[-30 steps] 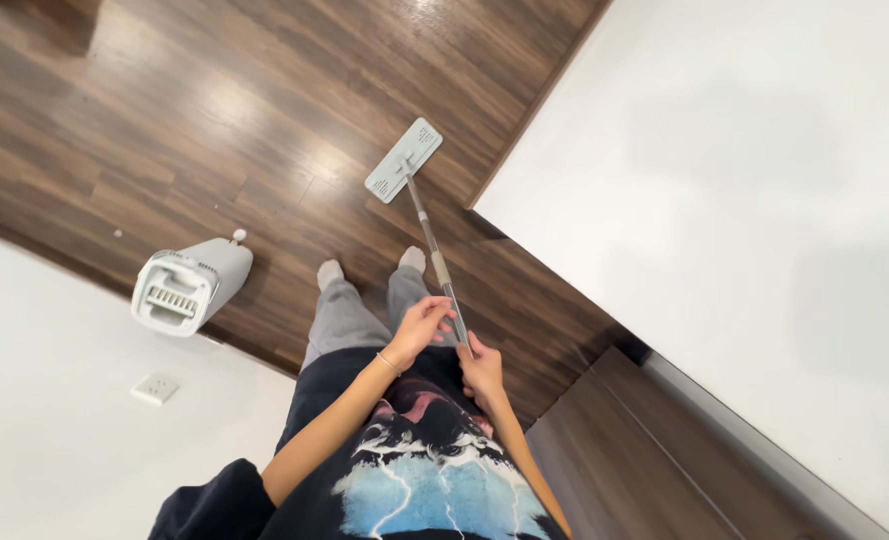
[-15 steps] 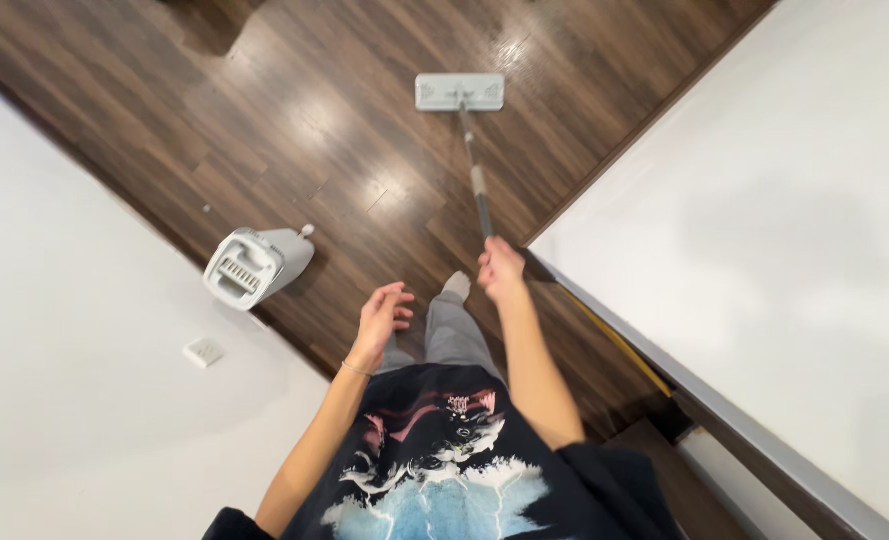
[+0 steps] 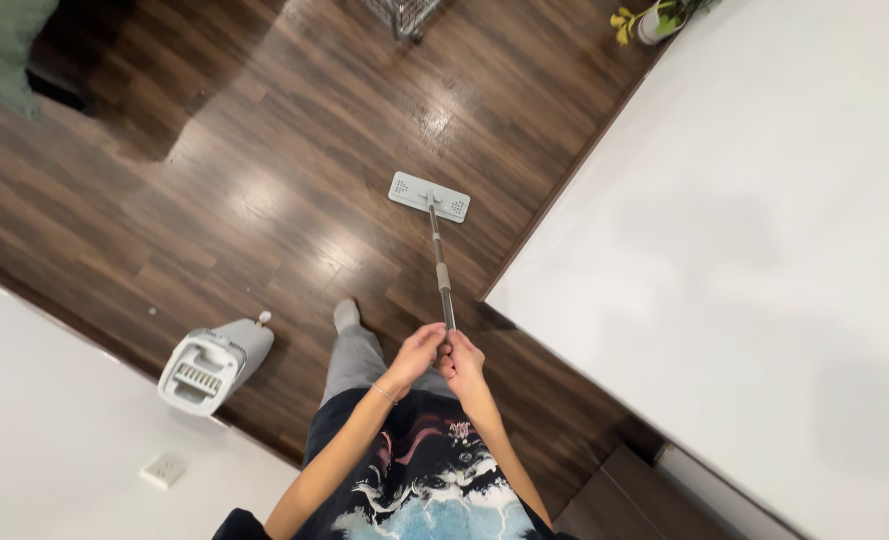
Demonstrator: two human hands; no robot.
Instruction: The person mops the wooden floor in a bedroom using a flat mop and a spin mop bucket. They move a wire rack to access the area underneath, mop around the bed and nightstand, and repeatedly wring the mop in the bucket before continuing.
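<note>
two hands are seen closed around the top end of a flat mop's pole (image 3: 442,275). the left hand (image 3: 416,352) is wrapped on the pole from the left side, fingers curled shut around it, a thin bracelet seen at the wrist. the right hand (image 3: 461,358) is closed on the same end, just beside the left and touching it. the pole is tilted away from the body, running up the frame to the mop head (image 3: 428,196), a pale grey rectangular pad that is laid flat on the dark wood floor (image 3: 264,150). the pad is set near the edge of a large white surface (image 3: 744,250) that fills the right side. one socked foot (image 3: 345,315) is seen below the pad, grey trousers and a dark printed shirt under the arms. a white mop bucket (image 3: 211,365) is stood on the floor to the left, well apart from the mop head, close to a white wall with a socket plate (image 3: 162,470). a wire basket (image 3: 402,14) and a small plant with yellow flowers (image 3: 654,18) are cut off at the top edge.
</note>
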